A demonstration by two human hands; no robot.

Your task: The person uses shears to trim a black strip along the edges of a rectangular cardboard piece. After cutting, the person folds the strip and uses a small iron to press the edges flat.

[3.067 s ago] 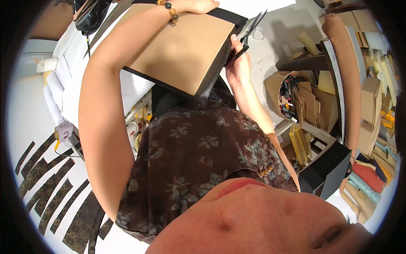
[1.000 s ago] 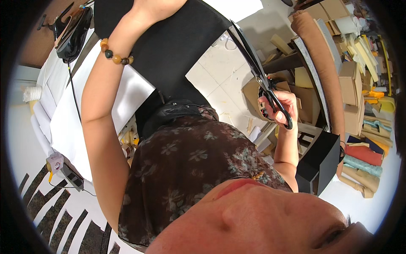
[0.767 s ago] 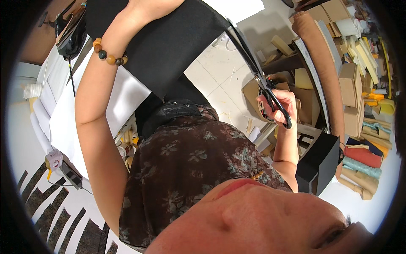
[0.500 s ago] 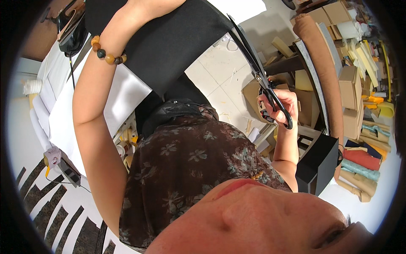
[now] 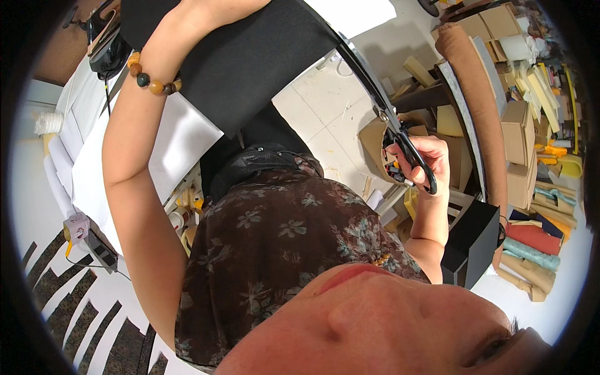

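Note:
Across the top, my left hand (image 5: 228, 7) rests on a black sheet of material (image 5: 250, 65); its fingers run out of the picture. A beaded bracelet (image 5: 156, 85) circles that wrist. At the right, my right hand (image 5: 434, 156) is closed around the handles of large black scissors (image 5: 386, 114). Their long blades point up and left, with the tips at the sheet's right edge. Whether the blades are around that edge or just beside it, I cannot tell.
White paper (image 5: 169, 147) lies under the black sheet. To the right are a brown fabric roll (image 5: 478, 106), a black box (image 5: 472, 244), cardboard boxes (image 5: 517, 134) and coloured rolls (image 5: 531, 240). Patterned cut strips (image 5: 128, 347) lie at lower left, near a small device with a cable (image 5: 100, 247).
The black sheet and my left hand have shifted slightly left. My right hand has moved a little right and down with the scissors, whose blades look closer together.

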